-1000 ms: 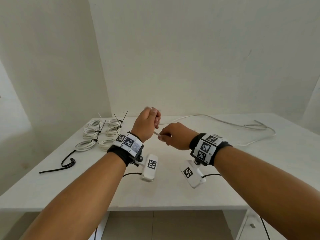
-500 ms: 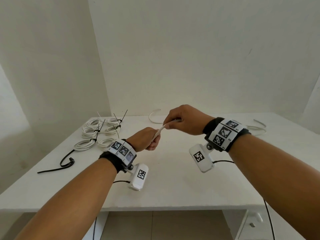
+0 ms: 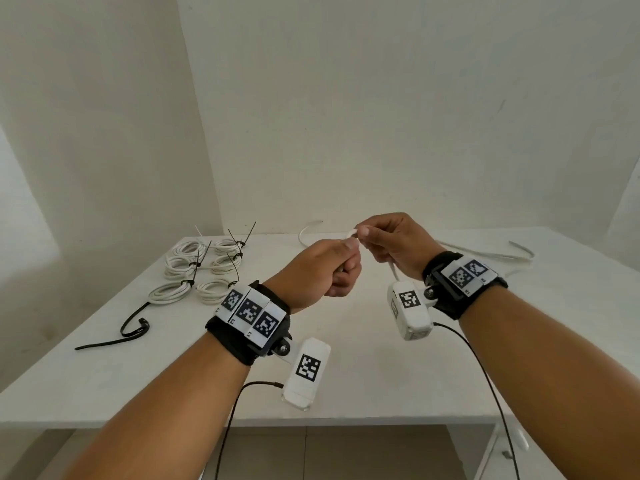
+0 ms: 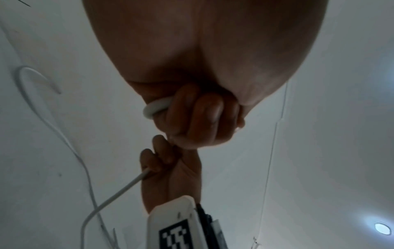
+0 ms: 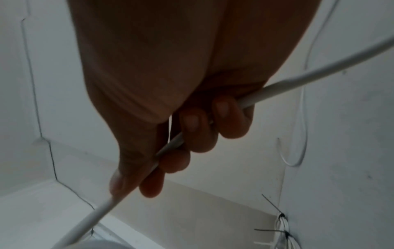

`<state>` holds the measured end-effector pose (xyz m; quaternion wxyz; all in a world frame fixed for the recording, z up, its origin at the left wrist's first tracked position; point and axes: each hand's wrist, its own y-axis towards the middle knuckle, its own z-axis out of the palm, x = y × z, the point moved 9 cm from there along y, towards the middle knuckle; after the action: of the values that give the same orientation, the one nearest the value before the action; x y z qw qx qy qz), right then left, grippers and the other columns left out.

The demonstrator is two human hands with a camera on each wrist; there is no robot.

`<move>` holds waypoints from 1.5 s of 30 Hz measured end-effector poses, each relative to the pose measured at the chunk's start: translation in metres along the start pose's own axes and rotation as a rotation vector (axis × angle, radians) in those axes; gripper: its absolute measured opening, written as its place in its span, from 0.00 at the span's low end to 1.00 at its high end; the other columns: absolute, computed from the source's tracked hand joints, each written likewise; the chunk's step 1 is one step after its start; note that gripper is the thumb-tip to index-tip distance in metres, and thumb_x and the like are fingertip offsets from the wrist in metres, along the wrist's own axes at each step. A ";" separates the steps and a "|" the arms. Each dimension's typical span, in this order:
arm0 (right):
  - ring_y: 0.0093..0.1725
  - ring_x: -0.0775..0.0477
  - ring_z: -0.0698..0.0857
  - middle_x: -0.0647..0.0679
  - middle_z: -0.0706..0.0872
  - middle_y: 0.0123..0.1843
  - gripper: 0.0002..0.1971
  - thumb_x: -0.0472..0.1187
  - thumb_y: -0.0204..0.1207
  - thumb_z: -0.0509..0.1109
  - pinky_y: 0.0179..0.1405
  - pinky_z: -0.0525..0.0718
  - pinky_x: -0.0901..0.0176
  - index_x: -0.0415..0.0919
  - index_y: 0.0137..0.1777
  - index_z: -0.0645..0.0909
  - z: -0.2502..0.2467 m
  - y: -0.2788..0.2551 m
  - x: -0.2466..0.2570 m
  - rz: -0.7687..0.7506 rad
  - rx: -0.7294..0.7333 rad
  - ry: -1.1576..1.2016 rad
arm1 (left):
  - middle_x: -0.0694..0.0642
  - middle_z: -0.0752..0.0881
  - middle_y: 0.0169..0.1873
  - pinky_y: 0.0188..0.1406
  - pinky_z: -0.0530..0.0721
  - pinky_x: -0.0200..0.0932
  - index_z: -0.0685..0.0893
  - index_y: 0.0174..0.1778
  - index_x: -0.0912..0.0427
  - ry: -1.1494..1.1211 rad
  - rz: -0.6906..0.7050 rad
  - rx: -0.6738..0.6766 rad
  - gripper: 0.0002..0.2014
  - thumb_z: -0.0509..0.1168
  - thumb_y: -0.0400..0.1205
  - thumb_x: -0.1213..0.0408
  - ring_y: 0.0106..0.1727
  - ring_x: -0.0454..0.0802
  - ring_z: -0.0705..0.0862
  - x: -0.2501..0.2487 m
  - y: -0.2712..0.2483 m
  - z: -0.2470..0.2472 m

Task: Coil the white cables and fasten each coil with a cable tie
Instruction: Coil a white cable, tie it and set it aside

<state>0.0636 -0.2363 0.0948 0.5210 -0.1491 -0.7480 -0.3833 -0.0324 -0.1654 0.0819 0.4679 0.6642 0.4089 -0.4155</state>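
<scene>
Above the white table (image 3: 346, 375), both hands work one white cable (image 3: 352, 233). My left hand (image 3: 341, 263) is a fist round a small loop of it; the left wrist view shows that loop (image 4: 156, 106) sticking out beside the curled fingers (image 4: 198, 118). My right hand (image 3: 369, 237) pinches the cable just right of the left thumb, and the cable runs through its curled fingers (image 5: 192, 134) in the right wrist view. The free length (image 3: 485, 252) trails over the table to the right.
Several finished white coils (image 3: 207, 268), each bound with a black tie, lie at the table's back left. Loose black cable ties (image 3: 131, 327) lie in front of them. A cable end (image 3: 308, 230) curves by the back wall. Walls close the left and back.
One second ago the hands were together, then the right slid up and right along the cable. The left hand has now risen to meet it, and both grip the cable close together.
</scene>
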 end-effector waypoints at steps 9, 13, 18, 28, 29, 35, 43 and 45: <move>0.23 0.52 0.66 0.45 0.74 0.27 0.21 0.49 0.88 0.60 0.23 0.66 0.63 0.32 0.44 0.84 0.045 -0.021 -0.038 0.169 0.085 -0.028 | 0.47 0.68 0.22 0.38 0.56 0.56 0.70 0.35 0.56 -0.132 0.171 -0.099 0.16 0.50 0.87 0.55 0.22 0.46 0.68 -0.031 0.010 -0.023; 0.22 0.56 0.71 0.53 0.77 0.26 0.19 0.54 0.88 0.59 0.27 0.74 0.64 0.46 0.52 0.90 0.064 -0.029 -0.040 0.206 0.208 -0.453 | 0.49 0.68 0.24 0.26 0.69 0.34 0.69 0.37 0.58 0.028 0.141 -0.297 0.18 0.46 0.92 0.60 0.26 0.47 0.69 -0.015 0.015 -0.050; 0.29 0.53 0.80 0.53 0.85 0.32 0.15 0.52 0.86 0.62 0.35 0.80 0.59 0.47 0.48 0.88 0.066 -0.024 -0.028 0.100 0.251 -0.920 | 0.47 0.73 0.25 0.36 0.73 0.38 0.70 0.36 0.58 0.530 0.035 -0.388 0.19 0.48 0.92 0.56 0.29 0.46 0.72 0.015 0.016 -0.065; 0.31 0.61 0.80 0.58 0.86 0.32 0.05 0.46 0.78 0.76 0.32 0.76 0.72 0.47 0.46 0.91 0.045 -0.013 0.023 -0.069 0.199 -0.864 | 0.50 0.76 0.20 0.28 0.71 0.41 0.72 0.28 0.60 0.628 -0.231 -0.089 0.25 0.45 0.90 0.57 0.22 0.48 0.71 0.054 0.012 -0.050; 0.32 0.61 0.81 0.58 0.87 0.32 0.04 0.46 0.76 0.77 0.32 0.77 0.72 0.48 0.45 0.92 0.043 -0.012 0.028 -0.085 0.184 -0.827 | 0.52 0.75 0.20 0.26 0.68 0.41 0.71 0.28 0.60 0.536 -0.247 -0.085 0.23 0.46 0.89 0.60 0.22 0.50 0.69 0.054 0.011 -0.047; 0.38 0.48 0.88 0.51 0.93 0.39 0.04 0.43 0.74 0.80 0.42 0.84 0.56 0.44 0.45 0.92 0.019 -0.007 0.038 -0.114 0.046 -0.575 | 0.48 0.61 0.18 0.17 0.58 0.34 0.66 0.29 0.56 -0.091 -0.201 -0.098 0.24 0.44 0.89 0.48 0.20 0.44 0.55 0.047 0.008 -0.029; 0.29 0.56 0.82 0.57 0.89 0.32 0.02 0.37 0.76 0.78 0.34 0.78 0.64 0.38 0.45 0.92 0.007 -0.003 0.038 -0.158 0.004 -0.327 | 0.48 0.59 0.17 0.17 0.54 0.34 0.63 0.28 0.56 -0.154 -0.137 -0.026 0.22 0.49 0.82 0.44 0.19 0.43 0.54 0.026 0.004 -0.017; 0.26 0.51 0.69 0.55 0.85 0.28 0.03 0.39 0.75 0.78 0.29 0.65 0.60 0.43 0.41 0.92 0.007 -0.001 0.034 -0.151 0.000 -0.181 | 0.47 0.58 0.17 0.18 0.54 0.34 0.63 0.29 0.56 -0.167 -0.100 0.002 0.22 0.47 0.83 0.44 0.19 0.42 0.53 0.016 0.003 -0.012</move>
<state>0.0442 -0.2378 0.1235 0.4209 -0.1264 -0.8011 -0.4064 -0.0228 -0.1519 0.0699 0.4782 0.6065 0.4007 -0.4929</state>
